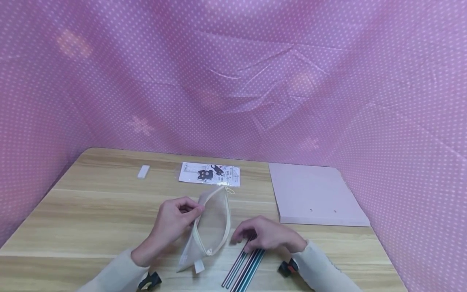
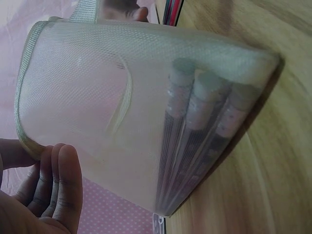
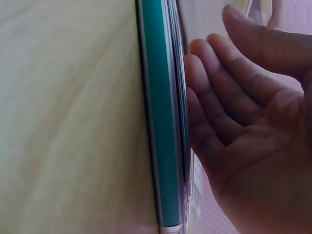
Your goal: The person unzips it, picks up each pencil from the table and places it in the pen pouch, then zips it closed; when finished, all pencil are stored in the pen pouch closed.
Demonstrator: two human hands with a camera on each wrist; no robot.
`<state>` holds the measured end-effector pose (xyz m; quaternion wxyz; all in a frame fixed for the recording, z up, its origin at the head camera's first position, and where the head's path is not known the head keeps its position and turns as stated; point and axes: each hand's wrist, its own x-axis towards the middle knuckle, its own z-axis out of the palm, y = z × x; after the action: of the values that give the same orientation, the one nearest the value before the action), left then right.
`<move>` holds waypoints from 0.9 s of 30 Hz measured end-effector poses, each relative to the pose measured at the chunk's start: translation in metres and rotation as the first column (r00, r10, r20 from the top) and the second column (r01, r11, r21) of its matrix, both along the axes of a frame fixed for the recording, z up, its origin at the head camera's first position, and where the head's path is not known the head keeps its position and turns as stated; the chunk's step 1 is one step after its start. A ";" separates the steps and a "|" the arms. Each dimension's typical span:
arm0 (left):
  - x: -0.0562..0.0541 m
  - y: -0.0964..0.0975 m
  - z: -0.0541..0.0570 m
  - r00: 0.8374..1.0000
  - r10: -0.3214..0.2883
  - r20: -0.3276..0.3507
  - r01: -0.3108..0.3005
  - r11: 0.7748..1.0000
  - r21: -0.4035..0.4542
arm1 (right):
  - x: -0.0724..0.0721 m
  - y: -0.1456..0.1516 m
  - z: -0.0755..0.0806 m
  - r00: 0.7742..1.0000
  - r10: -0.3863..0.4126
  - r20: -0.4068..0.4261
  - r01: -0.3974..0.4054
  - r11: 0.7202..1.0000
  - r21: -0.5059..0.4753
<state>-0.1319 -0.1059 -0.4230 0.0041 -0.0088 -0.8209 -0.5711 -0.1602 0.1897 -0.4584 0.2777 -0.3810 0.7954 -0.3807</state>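
Observation:
A pale mesh zip pouch [image 1: 187, 254] stands with its mouth unzipped toward the right. My left hand [image 1: 171, 221] pinches the left edge of that mouth between thumb and fingers. Through the mesh in the left wrist view, three pencils [image 2: 178, 97] with pale eraser ends show at the bottom. To the pouch's right, several more pencils [image 1: 245, 269], teal and dark red, lie side by side on the table. Over their far ends is my right hand [image 1: 268, 234], fingers loosely bent. Its thumb [image 3: 265, 46] stays apart from the pencils in the right wrist view, and the fingertips are beside them.
A packaged ruler set [image 1: 209, 175] with black cats lies behind the pouch. At the back left is a small white block [image 1: 143, 172]. A pale pink board [image 1: 313, 194] with two small holes covers the back right. Pink dotted cloth [image 1: 233, 81] hangs around the wooden table [image 1: 91, 227].

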 end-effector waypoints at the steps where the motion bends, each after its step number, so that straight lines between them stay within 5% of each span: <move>1: 0.000 0.000 0.000 1.000 0.000 -0.001 0.000 1.000 -0.004 | 0.000 -0.001 0.000 1.000 0.005 -0.010 -0.005 1.000 0.013; 15: 0.000 0.001 -0.002 1.000 0.010 0.016 -0.009 1.000 -0.027 | 0.002 0.001 -0.001 0.975 0.120 -0.187 -0.090 0.983 0.162; 27: 0.000 0.001 -0.002 1.000 0.007 0.008 -0.007 1.000 -0.013 | 0.001 -0.003 -0.001 0.941 0.181 -0.285 -0.133 0.975 0.181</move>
<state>-0.1322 -0.1052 -0.4252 0.0026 -0.0036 -0.8246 -0.5656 -0.1589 0.1865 -0.4597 0.2131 -0.4732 0.8231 -0.2307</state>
